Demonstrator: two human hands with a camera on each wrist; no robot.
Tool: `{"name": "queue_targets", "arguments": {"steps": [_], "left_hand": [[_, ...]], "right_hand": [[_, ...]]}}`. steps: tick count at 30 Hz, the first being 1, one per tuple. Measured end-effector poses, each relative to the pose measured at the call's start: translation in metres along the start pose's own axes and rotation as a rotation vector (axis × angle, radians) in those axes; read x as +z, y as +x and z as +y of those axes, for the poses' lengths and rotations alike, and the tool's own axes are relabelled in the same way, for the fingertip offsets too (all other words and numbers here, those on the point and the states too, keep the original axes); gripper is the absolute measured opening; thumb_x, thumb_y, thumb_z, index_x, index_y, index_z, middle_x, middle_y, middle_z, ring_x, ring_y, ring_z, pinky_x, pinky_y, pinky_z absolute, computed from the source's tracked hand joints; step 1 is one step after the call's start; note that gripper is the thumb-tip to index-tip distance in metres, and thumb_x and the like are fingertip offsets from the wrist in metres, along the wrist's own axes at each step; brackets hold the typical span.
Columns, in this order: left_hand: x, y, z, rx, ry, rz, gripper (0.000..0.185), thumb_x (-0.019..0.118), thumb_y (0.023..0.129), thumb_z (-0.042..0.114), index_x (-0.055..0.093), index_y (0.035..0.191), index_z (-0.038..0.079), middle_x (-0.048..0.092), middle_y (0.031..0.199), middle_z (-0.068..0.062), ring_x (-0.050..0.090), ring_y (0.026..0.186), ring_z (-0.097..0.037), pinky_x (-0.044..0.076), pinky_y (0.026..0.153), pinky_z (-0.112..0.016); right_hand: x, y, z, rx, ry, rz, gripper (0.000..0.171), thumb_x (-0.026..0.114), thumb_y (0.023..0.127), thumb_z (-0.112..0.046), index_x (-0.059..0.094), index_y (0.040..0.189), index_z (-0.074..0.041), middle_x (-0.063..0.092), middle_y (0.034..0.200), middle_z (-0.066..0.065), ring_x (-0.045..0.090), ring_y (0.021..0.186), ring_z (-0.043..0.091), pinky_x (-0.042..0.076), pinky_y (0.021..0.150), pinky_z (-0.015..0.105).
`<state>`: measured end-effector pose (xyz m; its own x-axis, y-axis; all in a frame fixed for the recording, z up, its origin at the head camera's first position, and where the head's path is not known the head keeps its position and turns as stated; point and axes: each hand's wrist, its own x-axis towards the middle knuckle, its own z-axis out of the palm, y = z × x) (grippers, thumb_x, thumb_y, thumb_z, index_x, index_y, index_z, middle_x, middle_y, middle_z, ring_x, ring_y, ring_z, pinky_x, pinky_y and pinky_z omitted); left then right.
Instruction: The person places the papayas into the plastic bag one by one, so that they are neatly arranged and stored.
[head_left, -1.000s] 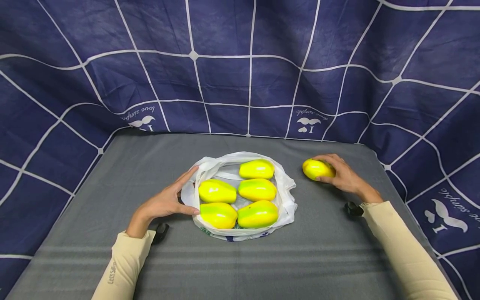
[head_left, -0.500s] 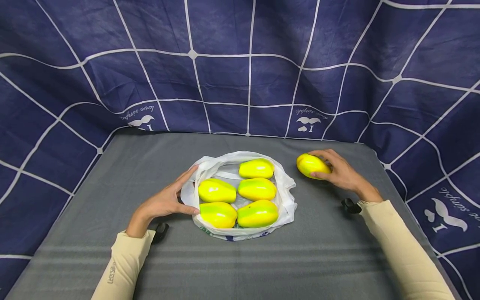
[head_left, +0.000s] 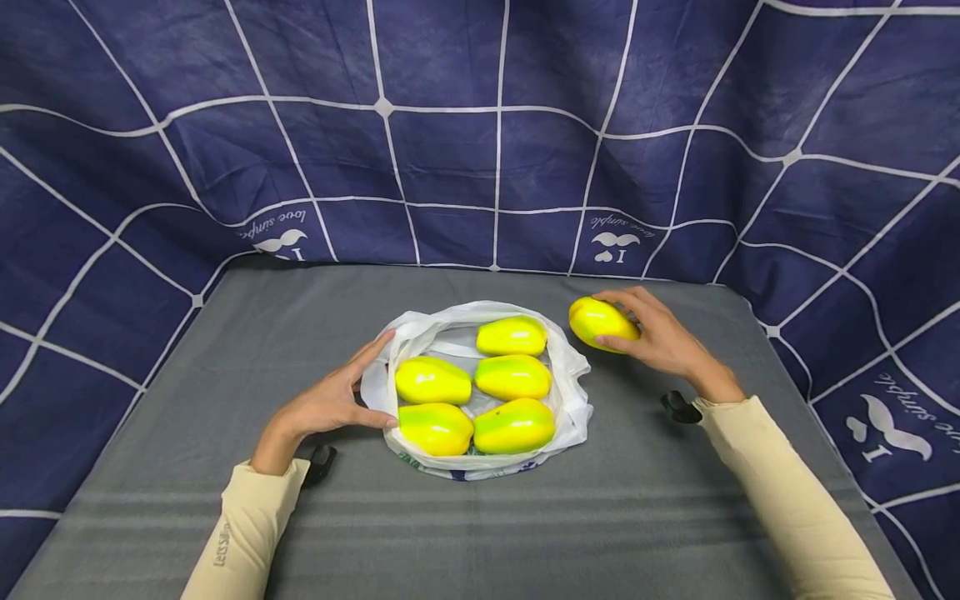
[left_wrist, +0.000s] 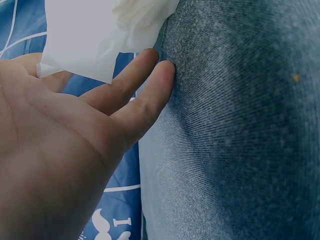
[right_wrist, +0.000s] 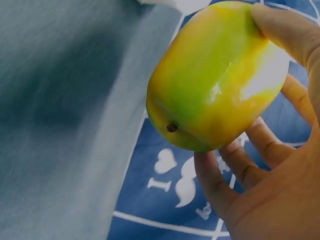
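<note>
Our right hand (head_left: 660, 342) curls around a yellow-green fruit (head_left: 597, 322) just right of the white bag (head_left: 573, 392); our left hand (head_left: 330, 404), fingers straight, steadies the rim. We should lower it gently into the open gap.

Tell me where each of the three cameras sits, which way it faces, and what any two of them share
Head: worn on the head, facing forward and down at the grey table; shows both sleeves, left hand, right hand.
Left wrist: at the left wrist, facing along the palm to the white bag.
Right wrist: at the right wrist, facing the fingers gripping the mango.
Shared: head and right wrist both show that mango.
</note>
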<state>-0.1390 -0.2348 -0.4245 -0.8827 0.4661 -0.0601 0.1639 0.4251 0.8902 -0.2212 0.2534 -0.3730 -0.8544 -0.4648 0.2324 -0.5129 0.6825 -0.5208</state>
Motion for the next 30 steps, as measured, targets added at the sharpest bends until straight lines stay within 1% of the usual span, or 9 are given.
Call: {"name": "queue_targets", "arguments": {"steps": [5,10,13,16,20,22,24,30], "left_hand": [[0.001,0.002,-0.001,0.004,0.011,-0.003,0.123,0.092,0.072,0.027,0.008,0.162,0.032,0.002,0.169,-0.006,0.008,0.153,-0.032,0.026,0.116,-0.060],[0.003,0.002,-0.002,0.009,0.005,-0.002,0.123,0.092,0.072,0.027,0.008,0.162,0.032,0.002,0.169,-0.007,0.007,0.154,-0.032,0.024,0.117,-0.061],[0.003,0.003,-0.003,0.010,-0.010,-0.001,0.124,0.092,0.072,0.025,0.007,0.162,0.033,0.001,0.169,-0.006,0.006,0.154,-0.031,0.023,0.117,-0.060],[0.002,0.003,-0.002,0.015,-0.016,-0.004,0.125,0.092,0.072,0.024,0.006,0.162,0.033,0.000,0.169,-0.006,0.007,0.154,-0.031,0.025,0.117,-0.058],[0.000,0.002,-0.002,0.014,0.008,-0.007,0.125,0.092,0.072,0.025,0.006,0.162,0.033,0.001,0.169,-0.005,0.009,0.154,-0.030,0.028,0.116,-0.050],[-0.001,0.002,-0.002,0.008,0.027,-0.003,0.125,0.092,0.072,0.026,0.006,0.162,0.034,0.001,0.169,-0.003,0.010,0.153,-0.028,0.029,0.116,-0.045],[-0.002,0.002,-0.002,0.005,0.041,-0.001,0.124,0.092,0.072,0.027,0.006,0.161,0.035,0.002,0.169,-0.003,0.010,0.153,-0.028,0.030,0.115,-0.044],[-0.002,0.002,-0.002,0.005,0.039,-0.002,0.125,0.092,0.072,0.028,0.005,0.162,0.033,0.001,0.169,-0.004,0.010,0.153,-0.029,0.028,0.115,-0.054]], "right_hand": [[0.002,0.005,-0.013,0.004,-0.008,0.002,0.061,0.083,0.084,-0.025,0.057,0.139,-0.022,0.055,0.128,0.007,0.050,0.111,0.024,0.042,0.090,0.048],[0.006,0.012,-0.023,-0.019,-0.010,0.008,0.062,0.084,0.083,-0.025,0.057,0.139,-0.023,0.055,0.128,0.006,0.050,0.112,0.022,0.043,0.090,0.047],[0.008,0.017,-0.031,-0.045,-0.007,0.016,0.062,0.084,0.082,-0.025,0.058,0.139,-0.023,0.054,0.128,0.006,0.050,0.113,0.021,0.043,0.091,0.045],[0.012,0.023,-0.041,-0.088,-0.008,0.007,0.062,0.084,0.083,-0.024,0.057,0.139,-0.021,0.054,0.128,0.007,0.050,0.113,0.022,0.043,0.091,0.044],[0.017,0.033,-0.056,-0.154,-0.008,-0.022,0.063,0.083,0.083,-0.025,0.057,0.140,-0.019,0.054,0.126,0.008,0.049,0.112,0.023,0.043,0.091,0.043],[0.020,0.038,-0.065,-0.178,-0.014,-0.034,0.062,0.083,0.084,-0.027,0.056,0.140,-0.020,0.054,0.126,0.007,0.048,0.112,0.023,0.043,0.092,0.043],[0.024,0.043,-0.072,-0.195,-0.023,-0.049,0.061,0.081,0.085,-0.028,0.056,0.140,-0.021,0.054,0.127,0.007,0.049,0.113,0.023,0.043,0.094,0.043],[0.036,0.054,-0.087,-0.215,-0.045,-0.097,0.058,0.077,0.090,-0.032,0.055,0.142,-0.021,0.055,0.129,0.006,0.051,0.115,0.024,0.044,0.099,0.045]]}}
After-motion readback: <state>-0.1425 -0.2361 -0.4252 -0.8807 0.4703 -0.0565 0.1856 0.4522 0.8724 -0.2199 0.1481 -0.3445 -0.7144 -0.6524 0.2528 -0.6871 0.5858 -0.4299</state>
